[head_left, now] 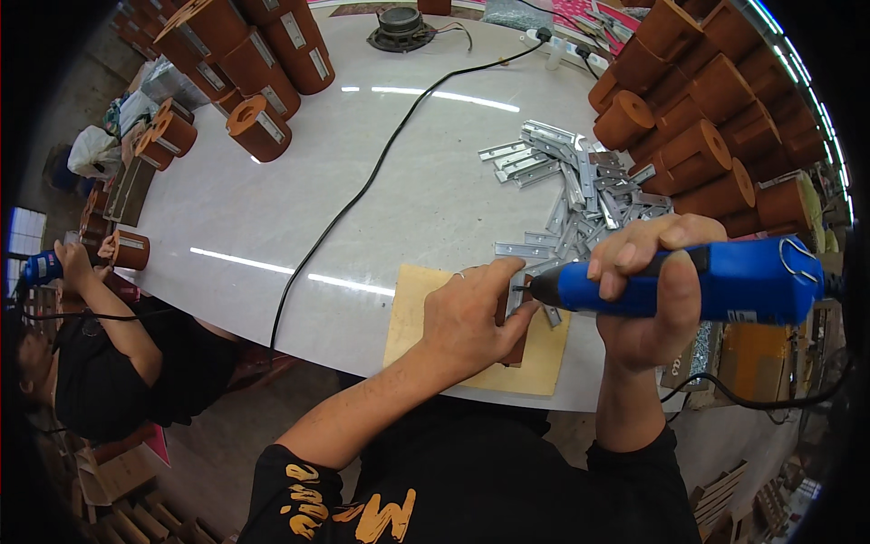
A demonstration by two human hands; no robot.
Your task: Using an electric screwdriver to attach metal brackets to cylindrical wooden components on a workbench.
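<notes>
At the near edge of a pale worktop (272,199), a person in a black shirt (498,480) has both hands occupied: the left hand (467,317) pinches a brown workpiece (517,352) over a yellow board (546,363), while the right hand (675,295) wraps around a blue power screwdriver (743,281). The brown workpiece sits just to the right of the left palm, partly covered, so its full shape cannot be told. A silver metal strip (516,296) shows beside the left forefinger, its long axis running roughly away from the body. Nearly square to that line lies the screwdriver, its black nose (546,289) pointing left; whether the bit touches the strip or stops just short is too small to tell. The left hand is the nearer of the two to the strip; the right hand reaches it only by way of the tool.

Beyond the board, a heap of loose silver strips (580,181) spreads at many angles. Off to the left, a co-worker (109,363) holds up a hand (77,265) near another blue tool (42,267), beside a brown cylinder (131,250). A black cable (367,181) curves across the worktop toward a white power strip (580,59). Brown cylinders rise in a stack at right (689,159) and another at far left (258,63), with a round black loudspeaker (401,27) at the far side.
</notes>
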